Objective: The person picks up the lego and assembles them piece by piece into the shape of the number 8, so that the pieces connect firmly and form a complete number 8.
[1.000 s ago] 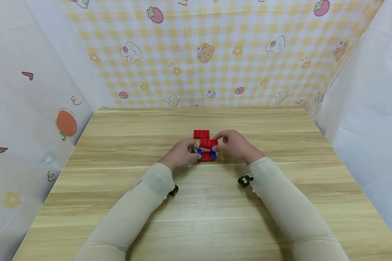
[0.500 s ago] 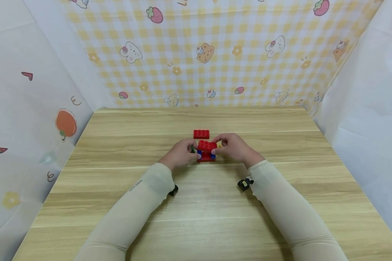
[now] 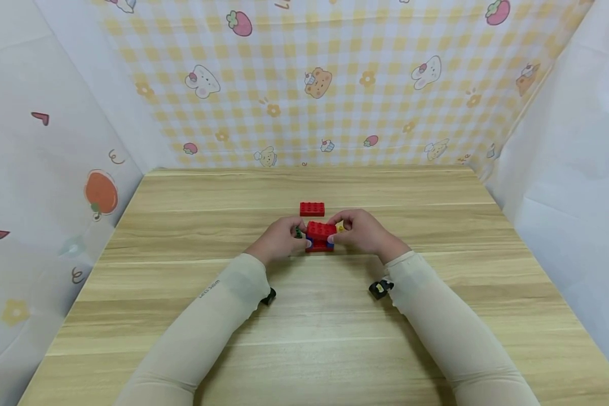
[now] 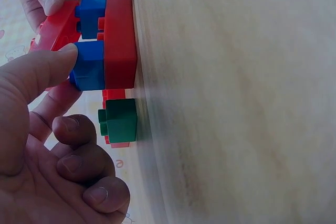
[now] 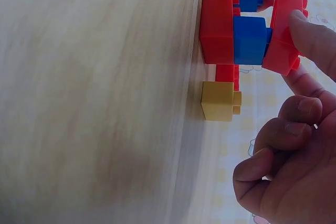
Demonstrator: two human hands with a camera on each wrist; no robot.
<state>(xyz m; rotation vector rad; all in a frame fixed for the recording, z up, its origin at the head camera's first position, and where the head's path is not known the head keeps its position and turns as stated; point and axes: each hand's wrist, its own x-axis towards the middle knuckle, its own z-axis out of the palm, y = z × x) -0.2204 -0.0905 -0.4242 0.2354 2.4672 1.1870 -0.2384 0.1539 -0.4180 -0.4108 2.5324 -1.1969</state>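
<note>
On the table a long red brick (image 4: 122,45) lies flat, bearing two small blue bricks, one at each end. My left hand (image 3: 280,239) pinches the left blue brick (image 4: 90,69) between thumb and forefinger. Between the thumb and fingers of my right hand (image 3: 363,232) is an upper red brick (image 3: 321,229), lying across the top. Seen from the right wrist, this upper brick (image 5: 282,30) tilts, its near end at the studs of the right blue brick (image 5: 250,40). At the left end, the left wrist view shows it raised off the blue studs.
Another red brick (image 3: 312,209) lies farther back on the wooden table (image 3: 304,327). A small green brick (image 4: 122,120) sits beside my left hand, and a small yellow brick (image 5: 217,101) near my right. A patterned cloth (image 3: 279,62) hangs behind the table.
My right hand has brought the upper red brick down and slightly left, from above and behind the blue bricks to over them. The left hand has stayed on the left blue brick.
</note>
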